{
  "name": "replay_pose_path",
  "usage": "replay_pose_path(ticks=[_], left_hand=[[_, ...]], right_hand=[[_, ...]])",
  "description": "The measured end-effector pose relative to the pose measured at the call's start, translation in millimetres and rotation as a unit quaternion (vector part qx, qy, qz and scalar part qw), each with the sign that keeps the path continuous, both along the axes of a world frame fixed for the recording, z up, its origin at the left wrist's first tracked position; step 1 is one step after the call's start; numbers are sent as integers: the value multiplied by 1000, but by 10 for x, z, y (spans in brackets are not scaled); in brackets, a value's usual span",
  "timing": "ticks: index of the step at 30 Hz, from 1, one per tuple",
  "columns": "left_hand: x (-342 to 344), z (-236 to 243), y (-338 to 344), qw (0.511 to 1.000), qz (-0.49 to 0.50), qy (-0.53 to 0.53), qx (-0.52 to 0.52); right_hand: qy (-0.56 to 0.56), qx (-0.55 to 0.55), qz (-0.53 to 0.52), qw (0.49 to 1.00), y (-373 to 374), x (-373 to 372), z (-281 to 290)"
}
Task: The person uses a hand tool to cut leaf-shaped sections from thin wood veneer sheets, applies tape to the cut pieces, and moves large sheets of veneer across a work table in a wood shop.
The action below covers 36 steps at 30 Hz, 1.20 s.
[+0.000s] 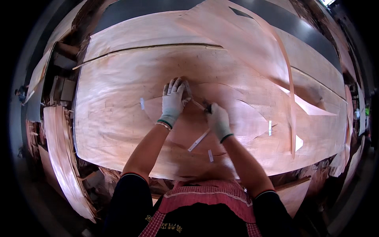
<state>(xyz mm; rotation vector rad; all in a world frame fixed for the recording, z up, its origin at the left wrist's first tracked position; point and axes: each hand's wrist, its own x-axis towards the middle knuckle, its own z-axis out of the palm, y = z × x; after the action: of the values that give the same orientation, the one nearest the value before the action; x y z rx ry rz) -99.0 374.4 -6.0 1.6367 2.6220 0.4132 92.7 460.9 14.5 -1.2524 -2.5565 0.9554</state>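
Note:
My left hand (173,99), in a pale glove with a green cuff edge, lies flat with its fingers extended on a thin wood veneer sheet (114,102). Just right of its fingers, a narrow pale strip (196,104) slants toward my right hand. My right hand (219,119), gloved too, is closed around a small black-handled knife (207,106); its blade is hard to make out. Both hands are over a pinkish veneer piece (187,126) lying on the larger sheet. Short white tape strips (198,140) are stuck around this piece.
A loose veneer sheet (244,43) lies across the far right, with a long narrow strip (292,106) curving down from it. A dark slit (154,46) crosses the far part. Stacked veneer (63,150) stands left of the table, and scraps lie along the near edge.

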Motion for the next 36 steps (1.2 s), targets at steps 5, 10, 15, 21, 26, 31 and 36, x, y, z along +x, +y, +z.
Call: replay_pose_path(ticks=[5, 10, 15, 21, 26, 31, 36], left_hand=[[195, -7, 124, 1000, 2, 2, -19], [816, -16, 245, 961, -274, 36, 16], [895, 196, 351, 968, -247, 49, -16], [1084, 215, 1122, 956, -265, -30, 119], [1094, -128, 1245, 946, -314, -27, 82], [1076, -178, 1254, 940, -315, 22, 128], [1264, -28, 1451, 966, -253, -8, 57]], right_hand=[[111, -258, -138, 950, 247, 408, -55], [271, -221, -163, 923, 347, 523, -290], [-12, -38, -27, 999, 821, 700, 150], [239, -306, -296, 873, 1086, 676, 82], [210, -290, -269, 894, 993, 776, 99], [238, -325, -278, 872, 584, 1096, 349], [286, -366, -315, 828, 414, 1230, 64]])
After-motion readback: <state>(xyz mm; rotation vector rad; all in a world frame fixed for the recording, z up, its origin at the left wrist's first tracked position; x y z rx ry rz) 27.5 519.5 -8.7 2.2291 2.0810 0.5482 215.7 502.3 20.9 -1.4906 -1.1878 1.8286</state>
